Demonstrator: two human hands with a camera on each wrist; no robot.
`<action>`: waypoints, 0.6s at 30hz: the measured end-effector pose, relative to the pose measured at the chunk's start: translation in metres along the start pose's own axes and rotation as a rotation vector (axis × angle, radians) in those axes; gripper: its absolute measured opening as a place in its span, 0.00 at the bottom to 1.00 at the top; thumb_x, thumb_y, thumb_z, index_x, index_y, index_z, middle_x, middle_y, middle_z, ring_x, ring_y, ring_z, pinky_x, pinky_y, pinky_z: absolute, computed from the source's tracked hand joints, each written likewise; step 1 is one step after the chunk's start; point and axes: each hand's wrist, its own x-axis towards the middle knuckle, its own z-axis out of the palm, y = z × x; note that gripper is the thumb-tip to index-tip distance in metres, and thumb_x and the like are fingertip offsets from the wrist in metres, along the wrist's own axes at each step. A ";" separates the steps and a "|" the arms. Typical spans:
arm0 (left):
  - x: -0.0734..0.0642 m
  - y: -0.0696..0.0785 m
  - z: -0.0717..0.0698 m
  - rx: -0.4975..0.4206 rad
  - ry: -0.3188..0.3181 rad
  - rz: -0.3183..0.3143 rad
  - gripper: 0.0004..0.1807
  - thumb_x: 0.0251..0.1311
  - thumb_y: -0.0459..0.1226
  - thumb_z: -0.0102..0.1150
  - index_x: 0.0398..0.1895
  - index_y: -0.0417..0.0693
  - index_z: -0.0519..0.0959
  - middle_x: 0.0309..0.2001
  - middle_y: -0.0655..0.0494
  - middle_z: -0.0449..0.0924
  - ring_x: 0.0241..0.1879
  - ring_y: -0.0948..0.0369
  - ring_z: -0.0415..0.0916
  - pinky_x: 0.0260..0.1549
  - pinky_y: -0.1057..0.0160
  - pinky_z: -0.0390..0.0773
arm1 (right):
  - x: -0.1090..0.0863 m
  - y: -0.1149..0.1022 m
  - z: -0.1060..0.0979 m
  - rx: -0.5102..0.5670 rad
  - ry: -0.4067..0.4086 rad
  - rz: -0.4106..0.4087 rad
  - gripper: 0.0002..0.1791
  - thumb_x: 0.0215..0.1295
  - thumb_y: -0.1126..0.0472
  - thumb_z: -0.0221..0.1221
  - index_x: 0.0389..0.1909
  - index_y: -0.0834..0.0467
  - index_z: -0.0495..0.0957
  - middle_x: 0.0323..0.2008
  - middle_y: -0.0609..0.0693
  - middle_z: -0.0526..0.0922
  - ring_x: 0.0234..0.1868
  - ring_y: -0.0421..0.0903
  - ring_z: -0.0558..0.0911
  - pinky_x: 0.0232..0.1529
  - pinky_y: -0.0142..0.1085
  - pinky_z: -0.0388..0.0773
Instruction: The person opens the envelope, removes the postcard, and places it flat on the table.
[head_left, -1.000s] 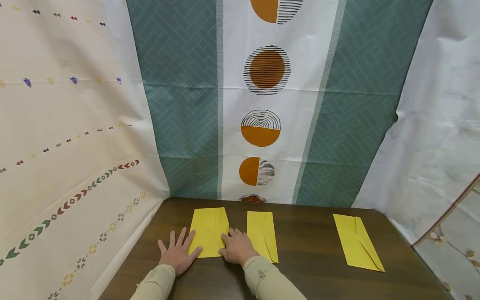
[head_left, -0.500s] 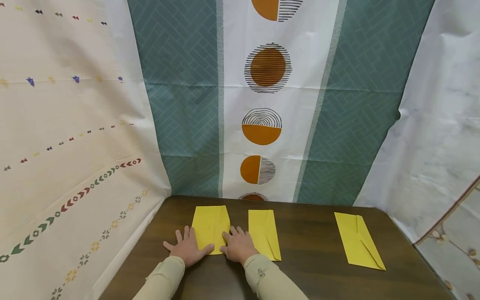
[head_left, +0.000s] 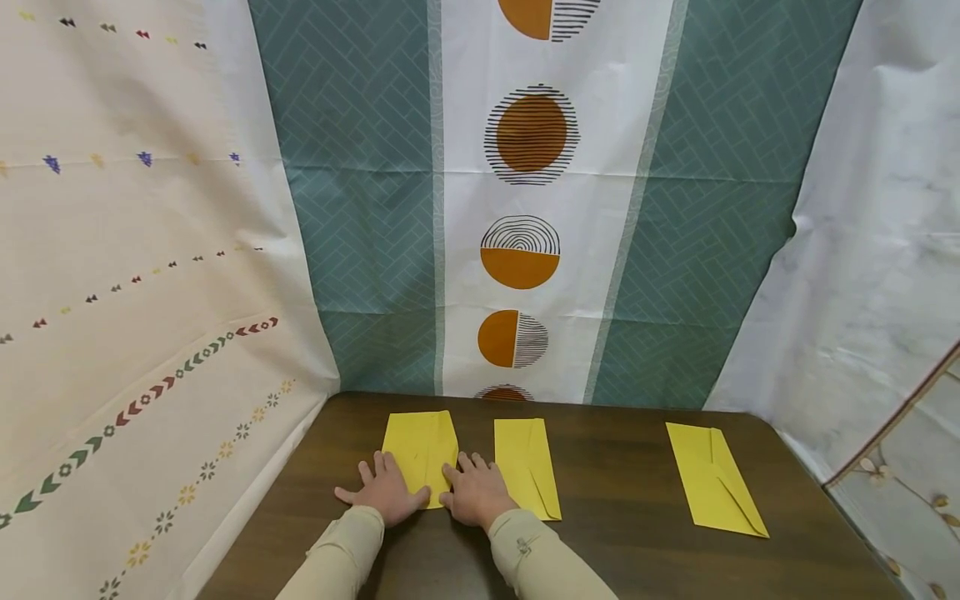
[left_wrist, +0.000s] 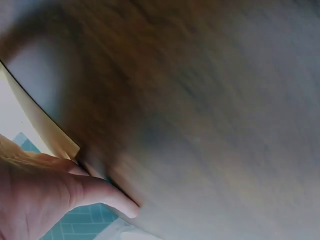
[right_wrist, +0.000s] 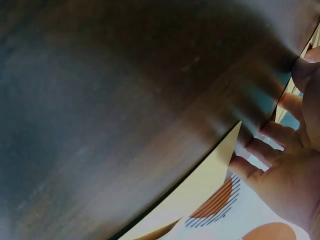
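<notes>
Flat on the dark wooden table lies a yellow paper envelope [head_left: 412,442], its right side folded over along a crease. My left hand [head_left: 386,493] rests with spread fingers at its lower left, the thumb over the lower edge. At the lower right side, my right hand [head_left: 476,493] presses down with extended fingers, its thumb and index finger at the envelope's edge. In the left wrist view the left hand [left_wrist: 40,197] lies by the pale paper's corner. The right wrist view shows the right hand [right_wrist: 287,172] between this paper and the neighbouring envelope's corner.
A second yellow envelope [head_left: 525,467] lies just right of the right hand, its flap seam showing. A third envelope [head_left: 716,483] lies tilted at the far right of the table [head_left: 615,500]. Patterned cloth [head_left: 517,208] hangs behind the table's back edge.
The left hand has moved right, from the envelope's left edge onto its lower left part, its thumb nearer the right hand. The right hand and the envelopes have stayed in place.
</notes>
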 end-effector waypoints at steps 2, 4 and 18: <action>-0.001 0.003 -0.002 -0.016 0.001 -0.003 0.62 0.58 0.63 0.64 0.80 0.24 0.54 0.82 0.25 0.51 0.81 0.23 0.45 0.58 0.05 0.40 | 0.000 0.000 0.000 -0.005 0.005 -0.004 0.31 0.78 0.38 0.55 0.77 0.41 0.73 0.79 0.51 0.71 0.80 0.55 0.70 0.76 0.58 0.70; -0.002 0.004 -0.002 -0.022 0.014 0.001 0.60 0.58 0.61 0.64 0.79 0.24 0.56 0.82 0.26 0.53 0.80 0.24 0.46 0.58 0.05 0.40 | 0.000 -0.001 0.001 -0.010 0.008 -0.008 0.31 0.79 0.38 0.55 0.78 0.41 0.73 0.79 0.51 0.71 0.80 0.55 0.70 0.76 0.58 0.70; -0.006 0.006 0.014 0.034 0.052 0.032 0.46 0.70 0.53 0.50 0.81 0.29 0.59 0.83 0.29 0.52 0.79 0.19 0.43 0.61 0.06 0.37 | 0.002 -0.004 0.007 -0.014 0.032 -0.030 0.30 0.81 0.37 0.53 0.78 0.42 0.72 0.78 0.55 0.71 0.79 0.60 0.71 0.75 0.61 0.71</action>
